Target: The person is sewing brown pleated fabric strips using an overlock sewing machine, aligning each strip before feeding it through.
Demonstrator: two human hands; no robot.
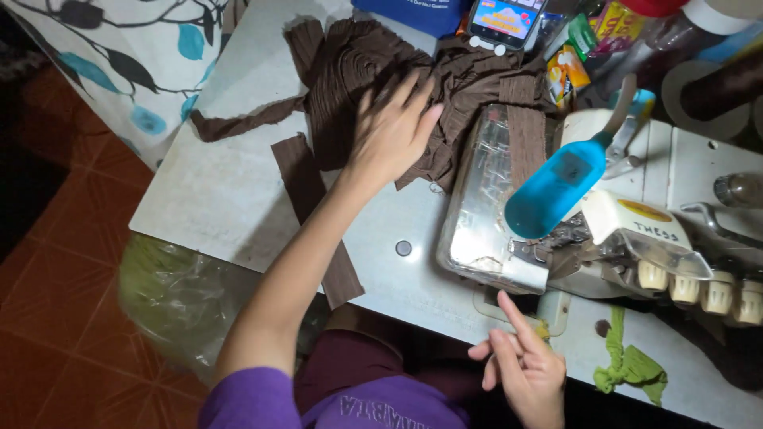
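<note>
My left hand lies flat with fingers spread on a heap of brown ribbed fabric pieces at the back of the white table. A long brown strip runs from the heap toward the table's front edge. Near the front edge, below the sewing machine, my right hand is held up with its fingers loosely curled and the index finger pointing up toward the shiny metal cover. It holds nothing. A blue plastic cover sits over the machine's needle area.
A phone with a lit screen stands at the back, beside snack packets and thread cones. A green cloth scrap lies on the table at right. A clear plastic bag hangs below the table's left edge. Patterned cloth hangs at far left.
</note>
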